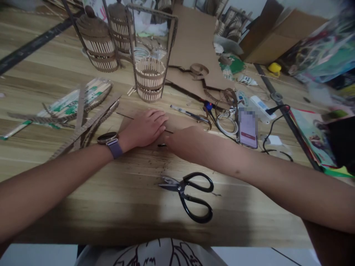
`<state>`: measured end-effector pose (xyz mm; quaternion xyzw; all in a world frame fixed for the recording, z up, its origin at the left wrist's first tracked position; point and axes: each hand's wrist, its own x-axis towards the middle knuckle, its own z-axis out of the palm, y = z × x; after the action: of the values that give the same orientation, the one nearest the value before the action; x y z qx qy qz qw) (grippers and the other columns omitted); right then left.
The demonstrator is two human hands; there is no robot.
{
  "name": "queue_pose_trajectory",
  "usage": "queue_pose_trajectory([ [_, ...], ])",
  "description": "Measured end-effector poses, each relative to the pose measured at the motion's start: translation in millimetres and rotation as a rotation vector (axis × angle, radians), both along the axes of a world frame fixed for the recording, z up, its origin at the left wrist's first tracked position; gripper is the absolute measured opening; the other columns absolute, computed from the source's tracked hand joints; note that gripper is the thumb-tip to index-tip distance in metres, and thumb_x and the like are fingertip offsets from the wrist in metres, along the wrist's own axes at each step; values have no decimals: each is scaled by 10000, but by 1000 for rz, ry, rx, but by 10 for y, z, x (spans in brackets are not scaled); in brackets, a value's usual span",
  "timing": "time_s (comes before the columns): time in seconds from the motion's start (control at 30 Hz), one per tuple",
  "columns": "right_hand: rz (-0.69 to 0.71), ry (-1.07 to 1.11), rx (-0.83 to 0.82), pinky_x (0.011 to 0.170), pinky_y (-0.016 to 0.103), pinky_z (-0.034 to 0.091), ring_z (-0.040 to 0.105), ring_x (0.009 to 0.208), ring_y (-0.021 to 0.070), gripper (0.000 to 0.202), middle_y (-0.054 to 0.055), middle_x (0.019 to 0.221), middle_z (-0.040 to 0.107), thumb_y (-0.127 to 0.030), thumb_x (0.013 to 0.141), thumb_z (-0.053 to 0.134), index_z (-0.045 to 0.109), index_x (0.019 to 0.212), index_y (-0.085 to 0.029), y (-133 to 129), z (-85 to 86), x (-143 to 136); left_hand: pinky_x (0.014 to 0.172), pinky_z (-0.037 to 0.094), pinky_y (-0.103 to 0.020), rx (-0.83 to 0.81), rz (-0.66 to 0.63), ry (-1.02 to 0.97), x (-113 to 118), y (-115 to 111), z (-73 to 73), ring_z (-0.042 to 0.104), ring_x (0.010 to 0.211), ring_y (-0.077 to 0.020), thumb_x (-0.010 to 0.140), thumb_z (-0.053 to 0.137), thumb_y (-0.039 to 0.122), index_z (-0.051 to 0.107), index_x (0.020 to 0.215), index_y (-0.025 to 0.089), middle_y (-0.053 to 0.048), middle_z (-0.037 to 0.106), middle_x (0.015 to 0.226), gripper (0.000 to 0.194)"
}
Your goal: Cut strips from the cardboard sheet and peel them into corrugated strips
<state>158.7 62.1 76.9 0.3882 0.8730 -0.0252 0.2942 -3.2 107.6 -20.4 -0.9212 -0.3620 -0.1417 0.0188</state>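
My left hand (146,127), a watch on its wrist, lies flat with fingers stretched over a piece of brown cardboard (125,125). A thin dark line or rod (124,116) runs beneath it toward my right hand (183,142). That right hand is closed, knuckles up, just right of the left fingertips. A small dark tip (161,145) pokes out at its left side; what it belongs to is hidden. Black-handled scissors (180,187) rest on the table nearer to me, blades slightly apart, with dark crumbs scattered beside them.
Cardboard strips (91,125) and a packet of sticks (80,98) lie at left. Behind my hands stand a small stick bucket (150,79) and lidded ones (97,44). A pen (190,113), tape roll (227,124), phone (247,129) and power strip (262,109) are on the right.
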Motion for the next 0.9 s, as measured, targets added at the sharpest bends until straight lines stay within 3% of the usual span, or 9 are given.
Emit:
queue_pose_trajectory([
  [0.13, 61, -25, 12, 594, 353, 500, 734, 777, 303, 362, 136, 785, 748, -26, 882, 412, 685, 1091, -140, -17, 81, -65, 1113, 356, -443, -4, -13, 9, -31, 6, -1, 476, 1288, -304, 1020, 307, 320, 550, 1300, 53, -176, 549, 1376, 457],
  [0.37, 92, -6, 25, 569, 344, 487, 729, 790, 308, 373, 122, 793, 753, -40, 875, 413, 710, 1044, -191, 25, -74, 103, 1158, 295, -468, -71, -2, 21, -69, 13, -25, 411, 1372, -287, 1032, 269, 351, 504, 1358, 75, -166, 488, 1459, 488],
  [0.53, 56, 11, 0, 533, 341, 457, 722, 784, 314, 371, 139, 843, 758, -68, 887, 420, 728, 1011, -234, 34, -80, 176, 1158, 297, -464, -76, -15, -9, -72, 18, -41, 426, 1361, -281, 1033, 264, 370, 522, 1339, 88, -163, 506, 1442, 489],
  [0.7, 88, 8, 23, 484, 299, 379, 718, 716, 291, 343, 134, 796, 744, -74, 897, 434, 698, 1074, -203, 33, -99, 296, 1160, 291, -491, -103, -9, -55, -77, 17, -49, 414, 1373, -281, 1026, 297, 354, 525, 1336, 96, -173, 504, 1445, 463],
  [0.9, 90, 50, 30, 467, 264, 286, 694, 629, 223, 273, 69, 672, 702, -209, 958, 458, 641, 1160, -205, 5, -122, 546, 1153, 304, -466, -75, 18, 0, -51, -1, -40, 425, 1364, -281, 1025, 305, 342, 523, 1340, 93, -161, 506, 1447, 457],
])
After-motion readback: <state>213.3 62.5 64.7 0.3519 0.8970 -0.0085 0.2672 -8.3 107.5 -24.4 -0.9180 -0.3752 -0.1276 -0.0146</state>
